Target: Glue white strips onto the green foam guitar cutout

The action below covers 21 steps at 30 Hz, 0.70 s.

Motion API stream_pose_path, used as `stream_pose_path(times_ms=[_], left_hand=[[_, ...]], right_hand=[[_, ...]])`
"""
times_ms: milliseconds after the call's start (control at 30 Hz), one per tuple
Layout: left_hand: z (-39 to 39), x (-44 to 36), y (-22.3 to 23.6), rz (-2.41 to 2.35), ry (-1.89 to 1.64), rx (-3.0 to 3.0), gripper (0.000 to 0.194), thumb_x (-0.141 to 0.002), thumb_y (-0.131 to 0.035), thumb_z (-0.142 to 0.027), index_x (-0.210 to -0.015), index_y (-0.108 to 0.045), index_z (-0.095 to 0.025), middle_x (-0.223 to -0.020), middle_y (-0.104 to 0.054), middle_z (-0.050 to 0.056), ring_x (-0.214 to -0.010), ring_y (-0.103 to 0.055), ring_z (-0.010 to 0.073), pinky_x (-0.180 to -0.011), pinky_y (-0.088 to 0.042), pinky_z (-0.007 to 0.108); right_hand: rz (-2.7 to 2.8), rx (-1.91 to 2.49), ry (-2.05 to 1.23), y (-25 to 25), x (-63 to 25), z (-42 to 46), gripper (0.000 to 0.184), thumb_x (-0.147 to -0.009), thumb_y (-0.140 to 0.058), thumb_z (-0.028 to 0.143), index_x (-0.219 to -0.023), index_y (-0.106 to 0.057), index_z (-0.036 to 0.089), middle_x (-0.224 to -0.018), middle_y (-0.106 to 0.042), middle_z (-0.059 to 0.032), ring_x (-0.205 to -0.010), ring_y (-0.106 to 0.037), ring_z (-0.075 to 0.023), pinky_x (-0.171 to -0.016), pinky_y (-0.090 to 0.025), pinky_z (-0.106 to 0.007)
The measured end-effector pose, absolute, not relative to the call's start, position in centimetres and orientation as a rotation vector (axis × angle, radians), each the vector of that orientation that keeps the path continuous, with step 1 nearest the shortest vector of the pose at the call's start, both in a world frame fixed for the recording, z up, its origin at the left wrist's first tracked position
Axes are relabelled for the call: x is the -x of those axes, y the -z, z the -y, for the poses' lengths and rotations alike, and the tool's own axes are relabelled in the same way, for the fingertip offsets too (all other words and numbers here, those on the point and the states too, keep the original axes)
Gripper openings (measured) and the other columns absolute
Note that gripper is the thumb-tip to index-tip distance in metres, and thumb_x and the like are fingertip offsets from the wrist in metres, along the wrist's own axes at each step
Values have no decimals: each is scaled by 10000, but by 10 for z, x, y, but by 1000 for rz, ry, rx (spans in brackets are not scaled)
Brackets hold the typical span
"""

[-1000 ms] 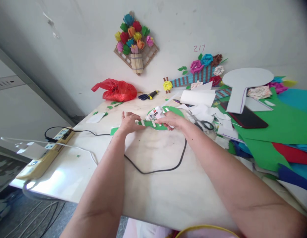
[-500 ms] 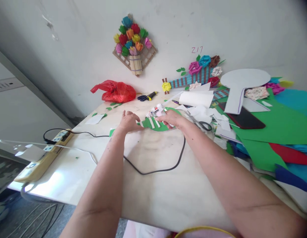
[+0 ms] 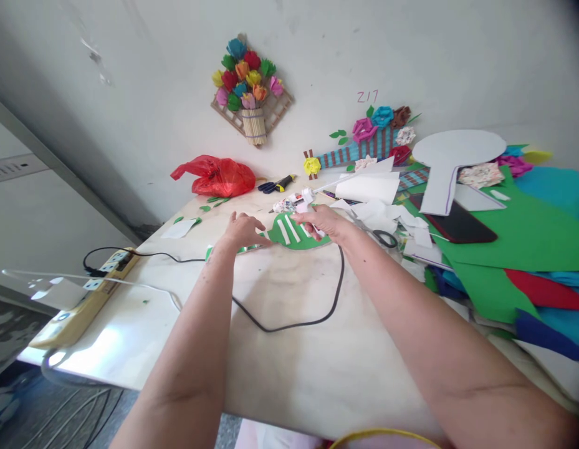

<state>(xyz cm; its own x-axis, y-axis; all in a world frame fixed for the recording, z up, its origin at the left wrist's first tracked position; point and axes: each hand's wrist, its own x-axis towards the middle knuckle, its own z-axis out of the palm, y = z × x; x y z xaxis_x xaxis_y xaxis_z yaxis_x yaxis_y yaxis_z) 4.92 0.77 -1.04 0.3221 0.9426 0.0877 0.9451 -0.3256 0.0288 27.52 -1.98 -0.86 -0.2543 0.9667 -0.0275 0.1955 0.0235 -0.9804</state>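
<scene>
My right hand (image 3: 321, 222) is closed around a white hot glue gun (image 3: 296, 202) with a patterned front part. Its nozzle points left, just behind a green cutout (image 3: 312, 242), and a long glue stick (image 3: 338, 181) sticks out at its rear. Several white strips (image 3: 289, 229) lie slanted across the cutout. At the cutout's narrower left part rests my left hand (image 3: 245, 231), thumb and index finger apart with a gap between them. The left hand and forearm hide some of the cutout.
A black cord (image 3: 289, 327) loops over the table toward a power strip (image 3: 76, 318) at left. Behind are a red plastic bag (image 3: 224, 178) and pliers (image 3: 277, 185). Scissors (image 3: 385, 238), paper scraps (image 3: 378, 215), a phone (image 3: 471, 227) and green sheets (image 3: 523, 234) lie at right.
The glue gun has shifted slightly back and left, off the white strips, so more of them shows. My left hand stays almost in place on the cutout. The view has moved slightly.
</scene>
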Motion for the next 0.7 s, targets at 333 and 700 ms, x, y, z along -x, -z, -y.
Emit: stream_pose_path(times_ms=[333,700], left_hand=[[-5,-38,16,1947,392,2575,434,-708,-465,-550,-969,-676,-276,-1036,-659,22,-1052,-521,250,-1006,-252,382],[-6,-37,28,1878,685,2458,304,-733,-487,-429,-893,-697,-276,-1028,-663,-17,-1097,-493,233,-1003,-267,369]], right_hand=[[1414,1049,-1314,6,-277,19,271,-711,-606,398,-728,-556,133,-452,-455,49,-323,-382,-52,-320,-276,-188],[1339,987,-1345,7,-276,18,274,-705,-607,406,-714,-535,142,-438,-442,55,-321,-370,-52,-314,-276,-183]])
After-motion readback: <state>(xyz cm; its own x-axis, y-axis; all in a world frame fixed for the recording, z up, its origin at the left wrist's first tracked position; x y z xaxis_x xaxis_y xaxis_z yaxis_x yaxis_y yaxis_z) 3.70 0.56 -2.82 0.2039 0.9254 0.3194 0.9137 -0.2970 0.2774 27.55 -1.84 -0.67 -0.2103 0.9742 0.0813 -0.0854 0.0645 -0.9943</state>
